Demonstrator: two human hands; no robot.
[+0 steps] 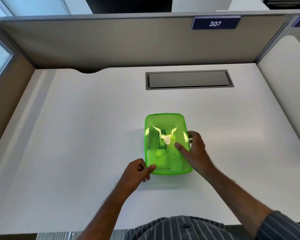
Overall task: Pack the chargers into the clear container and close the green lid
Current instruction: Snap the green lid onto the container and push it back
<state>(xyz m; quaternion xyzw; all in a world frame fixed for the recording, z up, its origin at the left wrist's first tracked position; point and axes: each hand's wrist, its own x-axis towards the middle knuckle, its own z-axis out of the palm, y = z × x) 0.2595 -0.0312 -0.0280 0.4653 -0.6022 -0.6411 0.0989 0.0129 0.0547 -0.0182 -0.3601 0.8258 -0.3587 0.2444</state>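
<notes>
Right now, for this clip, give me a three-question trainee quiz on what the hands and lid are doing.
1. True or false: the green lid sits on top of the container.
2. Which hand pinches the lid's near-left corner? A) left hand B) right hand
3. Fill in: the number on the blue sign on the partition is ___.

Key: 1 true; 2 A; 3 307.
</notes>
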